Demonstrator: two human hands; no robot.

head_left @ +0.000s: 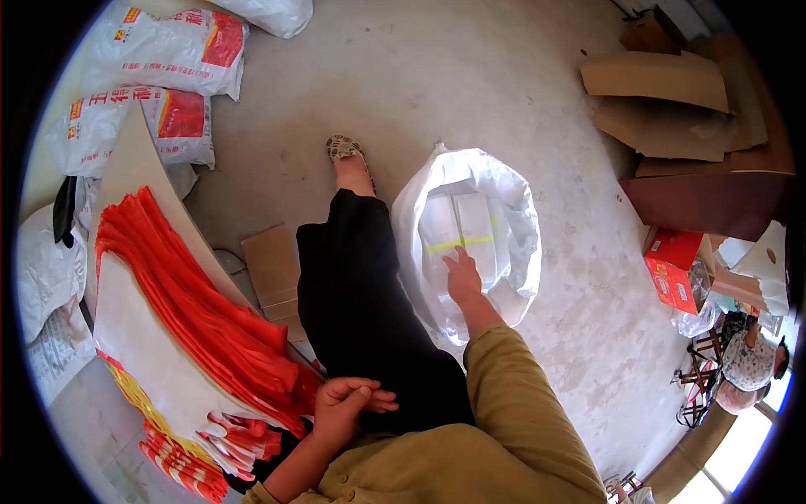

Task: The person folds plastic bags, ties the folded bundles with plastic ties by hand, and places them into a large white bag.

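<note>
My right hand (463, 277) reaches down into an open white sack (525, 206) on the floor. Its fingers are apart and the tips touch or nearly touch a yellow-green band (445, 246) across white flat bundles (477, 217) inside. The sack's rim is folded outward. Near my lap, my left hand (342, 410) hangs with its fingers loosely bent, and nothing shows in it. To its left, a pile of red cloth or plastic pieces (197, 277) lies along a board, beside a white sheet-like stack (168, 336) with red and yellow edges.
Printed white sacks (159, 50) are stacked at the upper left. A flat cardboard piece (273, 265) lies by my leg. At the right are cardboard boxes (663, 92), a red box (674, 273) and a seated person (750, 357). My shoe (342, 148) is beyond the sack.
</note>
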